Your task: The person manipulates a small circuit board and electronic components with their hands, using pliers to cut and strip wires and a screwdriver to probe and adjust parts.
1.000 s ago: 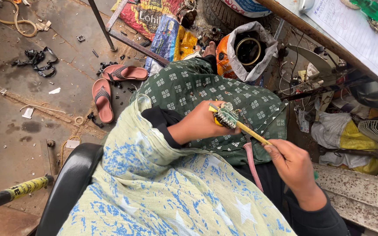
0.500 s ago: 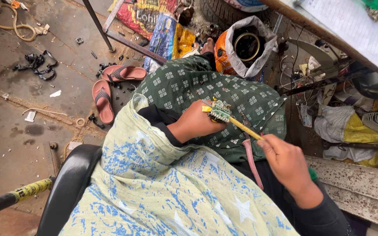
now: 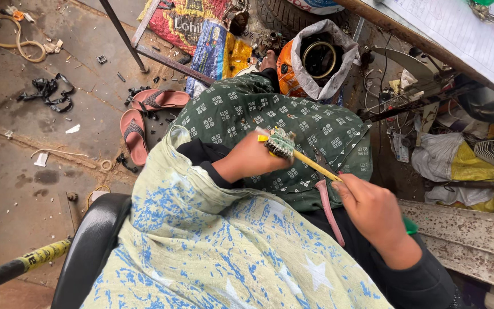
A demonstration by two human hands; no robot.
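Observation:
My left hand (image 3: 250, 159) is closed around a small green circuit board (image 3: 282, 143), held above my lap. My right hand (image 3: 371, 208) grips a thin yellow-handled tool (image 3: 314, 165) whose tip lies against the board. Both hands hover over the green patterned cloth (image 3: 293, 114) on my knees. A pale blue-and-green printed scarf (image 3: 201, 246) drapes over my left arm and chest. A pink strap-like piece (image 3: 328, 209) lies on my lap beneath the right hand.
A pair of pink sandals (image 3: 144, 120) lies on the dirty floor at left. A sack holding a metal ring (image 3: 318, 60) stands ahead. A table edge with lined paper (image 3: 464, 40) is at upper right, clutter and bags (image 3: 453, 160) below it. A black chair arm (image 3: 90, 246) is at lower left.
Both hands have shifted slightly toward me together, still holding the board and the tool. The view has tilted a little.

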